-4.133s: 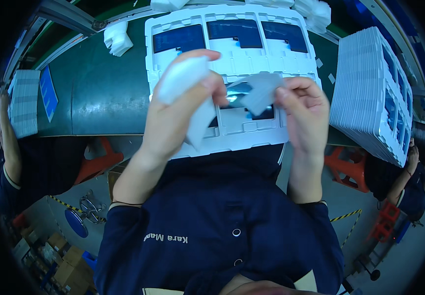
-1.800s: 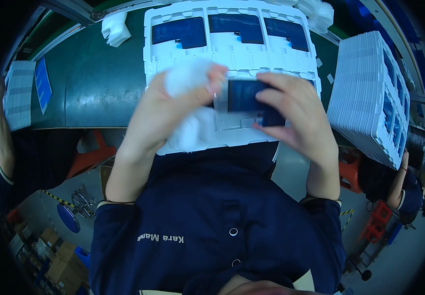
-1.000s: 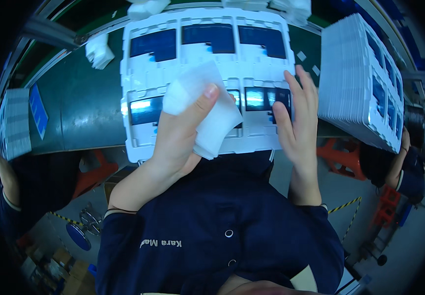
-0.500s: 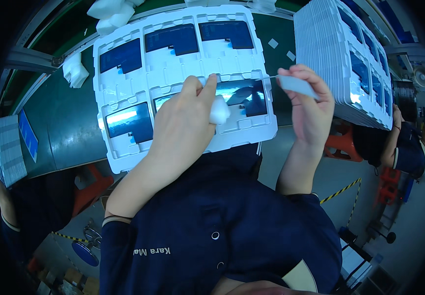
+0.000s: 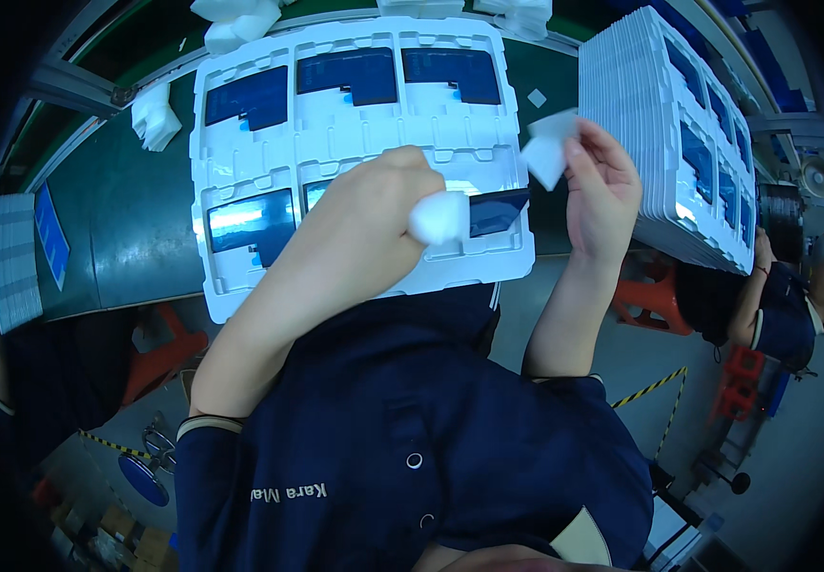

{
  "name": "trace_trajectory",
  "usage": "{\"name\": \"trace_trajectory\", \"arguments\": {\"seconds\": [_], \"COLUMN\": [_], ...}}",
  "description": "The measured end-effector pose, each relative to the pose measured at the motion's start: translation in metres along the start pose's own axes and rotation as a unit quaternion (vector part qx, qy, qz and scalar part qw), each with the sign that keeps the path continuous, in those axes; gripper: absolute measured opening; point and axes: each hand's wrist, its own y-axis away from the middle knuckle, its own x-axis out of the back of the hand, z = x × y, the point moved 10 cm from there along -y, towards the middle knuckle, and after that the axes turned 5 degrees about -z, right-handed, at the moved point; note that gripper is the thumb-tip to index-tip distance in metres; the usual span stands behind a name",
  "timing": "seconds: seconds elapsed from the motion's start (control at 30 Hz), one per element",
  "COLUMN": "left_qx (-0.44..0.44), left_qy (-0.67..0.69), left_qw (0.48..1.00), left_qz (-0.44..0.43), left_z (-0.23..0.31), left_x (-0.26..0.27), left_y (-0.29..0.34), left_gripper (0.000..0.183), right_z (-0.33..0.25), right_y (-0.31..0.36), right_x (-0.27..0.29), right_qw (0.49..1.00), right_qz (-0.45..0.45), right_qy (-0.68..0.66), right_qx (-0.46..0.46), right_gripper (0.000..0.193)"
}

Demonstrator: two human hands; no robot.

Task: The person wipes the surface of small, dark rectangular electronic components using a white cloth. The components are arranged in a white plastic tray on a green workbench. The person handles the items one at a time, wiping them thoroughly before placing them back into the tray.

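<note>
A white moulded tray [image 5: 374, 129] holds several flat dark panels, such as the top middle panel [image 5: 345, 74], each notched with a small blue tab. My left hand [image 5: 369, 214] is closed over the tray's lower row, with a white wad [image 5: 438, 217] gripped in it. Right beside the wad, a glossy dark panel [image 5: 499, 212] tilts up out of its lower right pocket; the fingers at its edge are hidden. Off the tray's right edge, my right hand [image 5: 604, 186] pinches thin white translucent sheets [image 5: 551, 148] between thumb and fingers.
A tall stack of filled white trays [image 5: 626, 124] stands on the right of the green table [image 5: 135, 238]. White cloth wads [image 5: 152, 116] lie at the left and back. A small pale square [image 5: 537, 97] rests near the stack. Another person [image 5: 793, 296] sits at the far right.
The lower right panel has tilted up beside my left hand, whose fingers have curled in. The sheet in my right hand has turned and swung left, now showing two flaps.
</note>
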Motion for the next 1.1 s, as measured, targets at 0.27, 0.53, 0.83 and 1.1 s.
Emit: {"name": "trace_trajectory", "arguments": {"seconds": [0.27, 0.53, 0.83, 1.1], "left_qx": [-0.043, -0.018, -0.002, 0.005], "left_qy": [0.124, 0.039, 0.04, 0.195], "left_qw": [0.983, 0.987, 0.988, 0.979], "left_qz": [-0.127, -0.153, -0.147, -0.051], "left_z": [0.026, 0.01, 0.009, 0.0], "left_x": [-0.008, -0.033, -0.028, -0.01], "left_y": [0.033, 0.02, 0.022, 0.021], "left_gripper": [0.018, 0.015, 0.014, 0.017], "right_z": [-0.01, -0.011, -0.028, -0.068], "right_y": [0.003, -0.001, 0.001, 0.062], "right_x": [-0.066, -0.073, -0.068, -0.109], "right_qw": [0.899, 0.866, 0.881, 0.818], "right_qz": [-0.214, -0.279, -0.211, -0.428], "right_qy": [0.38, 0.407, 0.41, 0.351], "right_qx": [0.04, 0.074, 0.104, 0.159], "right_gripper": [0.021, 0.031, 0.046, 0.053]}}
